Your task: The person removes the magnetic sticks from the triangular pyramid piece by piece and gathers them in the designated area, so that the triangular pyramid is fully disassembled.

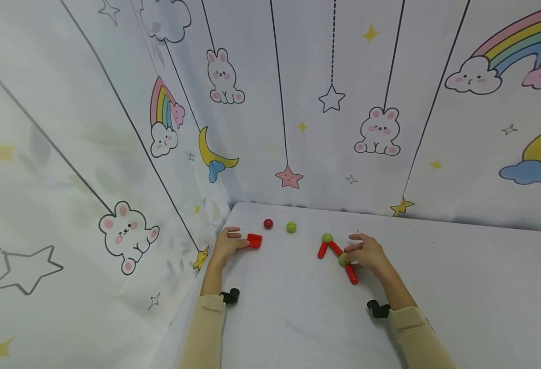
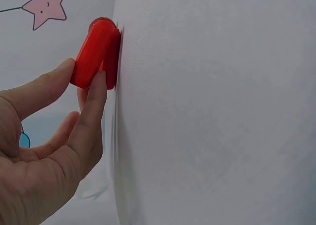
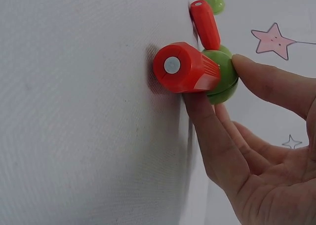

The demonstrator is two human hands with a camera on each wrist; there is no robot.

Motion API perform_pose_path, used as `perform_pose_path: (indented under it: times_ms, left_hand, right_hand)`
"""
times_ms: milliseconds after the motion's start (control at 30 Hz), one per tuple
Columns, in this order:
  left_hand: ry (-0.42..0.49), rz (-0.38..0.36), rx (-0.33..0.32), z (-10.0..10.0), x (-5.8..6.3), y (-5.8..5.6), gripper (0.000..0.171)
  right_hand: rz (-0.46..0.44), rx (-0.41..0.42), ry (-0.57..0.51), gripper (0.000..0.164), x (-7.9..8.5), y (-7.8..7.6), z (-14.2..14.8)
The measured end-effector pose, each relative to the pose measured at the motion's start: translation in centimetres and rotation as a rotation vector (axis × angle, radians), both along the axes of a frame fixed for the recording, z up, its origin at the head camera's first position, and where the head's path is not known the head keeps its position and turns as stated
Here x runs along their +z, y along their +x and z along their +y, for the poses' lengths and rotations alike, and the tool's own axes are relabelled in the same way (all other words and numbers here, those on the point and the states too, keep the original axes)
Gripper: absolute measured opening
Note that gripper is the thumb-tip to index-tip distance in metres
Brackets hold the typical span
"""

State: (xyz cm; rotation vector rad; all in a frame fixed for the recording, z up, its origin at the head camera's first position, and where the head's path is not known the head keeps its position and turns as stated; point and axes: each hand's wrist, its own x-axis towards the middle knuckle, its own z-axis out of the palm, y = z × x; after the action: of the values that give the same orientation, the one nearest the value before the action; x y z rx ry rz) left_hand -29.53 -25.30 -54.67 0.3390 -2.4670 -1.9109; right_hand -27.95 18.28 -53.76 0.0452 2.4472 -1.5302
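Note:
My left hand (image 1: 226,246) is at the table's left side, thumb and forefinger pinching a short red building rod (image 2: 93,55). A second red rod (image 2: 114,62) lies close against it, partly covered. Farther right, my right hand (image 1: 368,253) pinches a green ball (image 3: 228,77) between thumb and finger. That ball joins two red rods in a bent chain: the near rod (image 1: 352,274), with a silver disc in its end, and the far rod (image 1: 336,248). At the chain's far end sits another green ball (image 1: 327,238), from which a third red rod (image 1: 322,250) points toward me.
A loose red ball (image 1: 268,223) and a loose green ball (image 1: 291,227) lie on the white-covered table (image 1: 288,287) toward the back. White printed curtains (image 1: 261,128) hang behind the table and along its left side.

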Motion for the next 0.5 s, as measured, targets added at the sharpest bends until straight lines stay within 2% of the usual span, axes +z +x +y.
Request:
perform_pose_path:
  times_ms: [300, 500]
  left_hand:
    - [-0.101, -0.041, 0.051, -0.15, 0.09, -0.55, 0.064]
    - [-0.222, -0.039, 0.085, -0.04, -0.26, -1.06, 0.062]
  right_hand:
    - [0.000, 0.005, -0.005, 0.074, -0.04, 0.08, -0.15]
    - [-0.001, 0.011, 0.001, 0.073, 0.10, 0.11, -0.15]
